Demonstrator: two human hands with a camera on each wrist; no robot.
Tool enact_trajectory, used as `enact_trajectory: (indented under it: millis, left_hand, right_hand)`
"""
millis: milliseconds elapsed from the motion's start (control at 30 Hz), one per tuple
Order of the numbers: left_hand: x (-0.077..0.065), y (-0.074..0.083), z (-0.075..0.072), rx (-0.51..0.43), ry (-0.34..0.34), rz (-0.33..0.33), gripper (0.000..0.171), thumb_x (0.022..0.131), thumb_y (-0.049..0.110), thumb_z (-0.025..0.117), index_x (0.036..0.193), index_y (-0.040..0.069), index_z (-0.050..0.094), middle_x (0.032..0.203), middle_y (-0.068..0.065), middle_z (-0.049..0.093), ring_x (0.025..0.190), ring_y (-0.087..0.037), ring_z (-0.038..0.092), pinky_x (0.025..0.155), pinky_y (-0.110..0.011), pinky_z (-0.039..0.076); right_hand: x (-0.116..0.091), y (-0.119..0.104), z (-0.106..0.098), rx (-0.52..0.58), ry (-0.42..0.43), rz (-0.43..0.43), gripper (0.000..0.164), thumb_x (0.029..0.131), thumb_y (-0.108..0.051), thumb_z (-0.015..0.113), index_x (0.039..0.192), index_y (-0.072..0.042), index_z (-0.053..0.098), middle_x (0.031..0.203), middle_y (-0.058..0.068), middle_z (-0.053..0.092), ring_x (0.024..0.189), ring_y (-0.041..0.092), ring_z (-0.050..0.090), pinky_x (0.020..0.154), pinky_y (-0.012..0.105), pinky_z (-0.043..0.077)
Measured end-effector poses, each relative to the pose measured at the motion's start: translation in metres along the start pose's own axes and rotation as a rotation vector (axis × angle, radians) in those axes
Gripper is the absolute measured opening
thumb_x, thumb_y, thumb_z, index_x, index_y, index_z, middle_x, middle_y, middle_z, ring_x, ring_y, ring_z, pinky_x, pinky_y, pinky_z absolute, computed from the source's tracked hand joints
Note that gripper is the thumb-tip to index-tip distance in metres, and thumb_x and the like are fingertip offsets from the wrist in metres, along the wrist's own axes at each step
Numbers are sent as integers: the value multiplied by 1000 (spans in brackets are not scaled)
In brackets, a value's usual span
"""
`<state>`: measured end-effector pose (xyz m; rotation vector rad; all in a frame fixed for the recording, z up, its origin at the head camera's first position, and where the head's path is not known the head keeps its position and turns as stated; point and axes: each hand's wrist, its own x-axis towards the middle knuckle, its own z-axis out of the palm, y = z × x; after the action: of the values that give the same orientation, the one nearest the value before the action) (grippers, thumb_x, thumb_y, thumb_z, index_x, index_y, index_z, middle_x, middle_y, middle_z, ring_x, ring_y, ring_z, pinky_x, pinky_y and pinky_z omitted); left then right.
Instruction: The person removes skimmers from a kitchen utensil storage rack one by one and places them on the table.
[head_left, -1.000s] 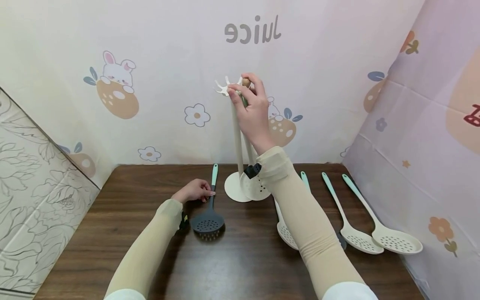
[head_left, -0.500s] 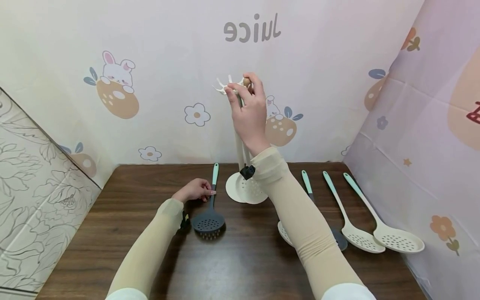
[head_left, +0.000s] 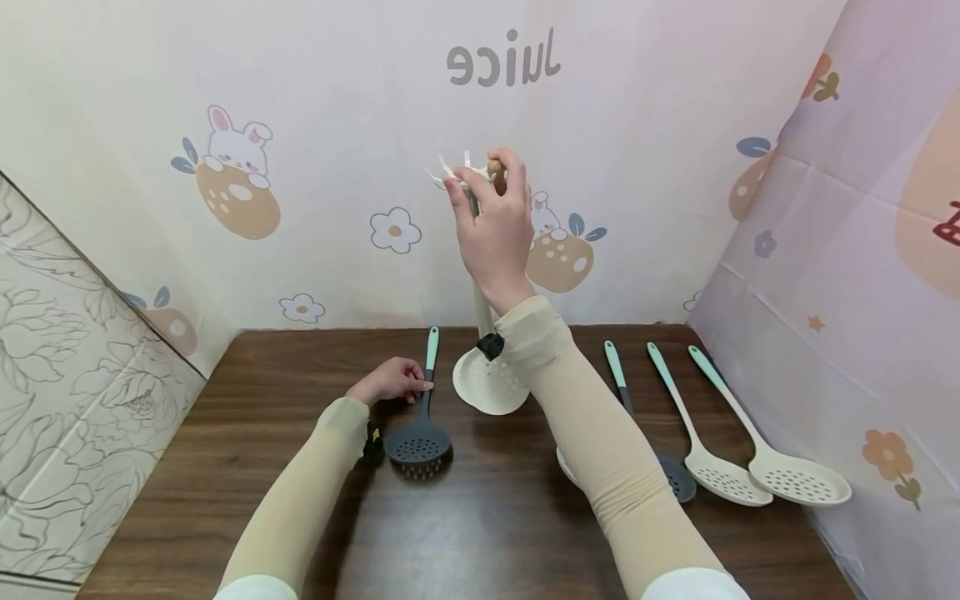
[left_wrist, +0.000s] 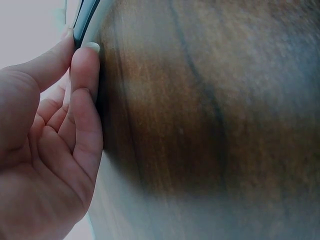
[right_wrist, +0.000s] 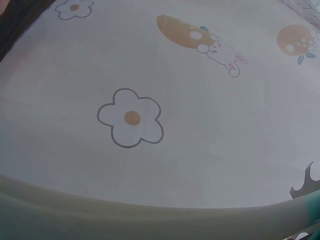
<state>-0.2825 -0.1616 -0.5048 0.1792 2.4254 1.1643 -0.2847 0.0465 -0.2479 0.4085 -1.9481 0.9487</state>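
My right hand [head_left: 497,237] is raised at the top of a cream utensil rack [head_left: 482,310], its fingers curled about the hooks and round wooden knob [head_left: 495,166]. From the rack hangs a cream skimmer [head_left: 501,390], its perforated head overlapping the round base. The hand partly hides its mint handle; in the right wrist view the cream shaft [right_wrist: 150,218] crosses the bottom. My left hand [head_left: 390,380] pinches the handle of a dark grey skimmer [head_left: 417,442] lying on the table; the left wrist view shows thumb and forefinger on that handle [left_wrist: 87,16].
On the right of the wooden table [head_left: 450,542] lie two cream slotted utensils, a nearer-in slotted spoon [head_left: 723,479] and a wall-side one [head_left: 802,482]. A dark grey perforated utensil [head_left: 677,479] is partly under my right forearm. A patterned cloth wall [head_left: 337,167] stands behind.
My right hand has turned the rack's top, and the hooks have swung round. The hanging skimmer's head has shifted left and nearer, in front of the base. My left hand stays put.
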Motion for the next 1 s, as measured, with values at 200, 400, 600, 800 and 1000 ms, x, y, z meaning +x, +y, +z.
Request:
enact_trajectory:
  millis: [200,400,600,800,1000]
  left_hand:
    - [-1,1,0,4,-7,10,22,93,24,72,92,4,62,78,-8,64,65,-19,63,62,-31,51]
    - [-5,9,-6,43,-71,16,24,97,26,66,95,3,62,84,-10,65,71,-22,64,66,-34,52]
    - [-10,16,-12,145,-99,-22,31,101,33,59,100,2,64,87,-11,67,77,-22,67,76,-38,53]
    - [-16,31,-19,153,59,73,29,102,33,58,101,5,67,82,-8,66,74,-21,63,71,-36,51]
    - [-21,70,-22,20,198,375,25,102,33,59,105,9,66,90,-6,66,82,-21,62,71,-36,51]
  right_hand:
    - [-1,8,-7,0,-88,-43,40,103,-45,48,120,-17,72,142,7,40,116,27,46,88,39,46]
    - [3,24,-17,78,-158,-186,36,105,-30,49,133,-13,64,142,15,39,106,29,49,85,39,45]
    - [4,37,-25,157,-248,-256,42,104,-23,51,145,-14,51,149,15,34,122,30,49,99,38,44]
    - [7,47,-31,231,-301,-331,43,103,-12,51,145,-9,49,155,14,29,129,27,45,104,39,41]
    - [13,54,-33,268,-326,-398,48,96,-2,53,144,-5,49,153,17,31,128,26,44,98,41,44]
